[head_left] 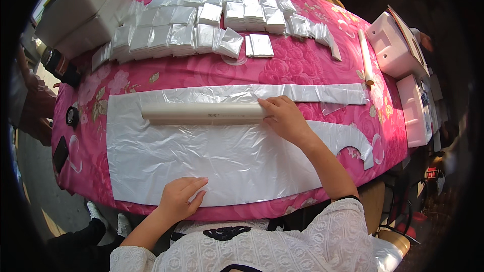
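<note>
A thin white plastic apron lies spread flat across the table, with a neck loop and curved cut-out at its right end. Across its upper part rests a straight off-white tube, lying left to right. My right hand grips the tube's right end, fingers over the top. Near the apron's front edge, my left hand lies low over the plastic with its thumb and fingers apart, holding nothing. Whether its fingers press on the film is hard to see.
Rows of folded plastic packets cover the far side. White boxes stand far left, foam boxes at right beside another tube. A black-lidded jar, a tape roll and a phone line the left edge.
</note>
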Demonstrator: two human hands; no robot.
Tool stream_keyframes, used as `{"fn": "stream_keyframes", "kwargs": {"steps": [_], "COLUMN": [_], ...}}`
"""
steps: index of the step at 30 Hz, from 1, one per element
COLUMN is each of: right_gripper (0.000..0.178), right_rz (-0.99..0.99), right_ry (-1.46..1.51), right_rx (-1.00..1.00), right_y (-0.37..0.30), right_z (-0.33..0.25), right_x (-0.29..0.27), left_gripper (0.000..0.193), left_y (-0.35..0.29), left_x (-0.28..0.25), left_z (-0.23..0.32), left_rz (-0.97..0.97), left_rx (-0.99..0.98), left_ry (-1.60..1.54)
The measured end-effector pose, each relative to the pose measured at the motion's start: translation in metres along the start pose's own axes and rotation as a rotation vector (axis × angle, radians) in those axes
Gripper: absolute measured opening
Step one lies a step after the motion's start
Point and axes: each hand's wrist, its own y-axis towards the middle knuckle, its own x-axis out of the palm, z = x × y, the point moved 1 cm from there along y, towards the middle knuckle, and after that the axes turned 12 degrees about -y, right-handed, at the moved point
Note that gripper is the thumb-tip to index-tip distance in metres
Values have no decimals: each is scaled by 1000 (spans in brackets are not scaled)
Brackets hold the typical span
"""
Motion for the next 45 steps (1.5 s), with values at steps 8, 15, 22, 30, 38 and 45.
{"fn": "stream_keyframes", "kwargs": {"steps": [8, 15, 22, 30, 38, 45], "right_gripper": [47, 48, 42, 21, 16, 17], "right_rz": [-97, -5, 145, 347, 566, 161], "right_ry": [250, -83, -299, -535, -258, 921], "right_rx": [84, 127, 639, 781, 692, 422], "right_y": [-138, -170, -242, -285, -216, -135], "right_z": [-97, -30, 136, 173, 82, -97], "right_x": [0, 14, -21, -35, -49, -16], "left_gripper": [95, 106, 84, 79, 84, 49], "left_y": [18, 34, 59, 60, 59, 49], "left_x": [63, 105, 129, 132, 131, 104], "left_z": [-14, -2, 29, 33, 24, 23], "left_rz": [-90, -168, -418, -400, -403, -86], "left_rx": [-52, 72, 154, 154, 193, -506], "left_ry": [161, 216, 222, 246, 221, -1154]}}
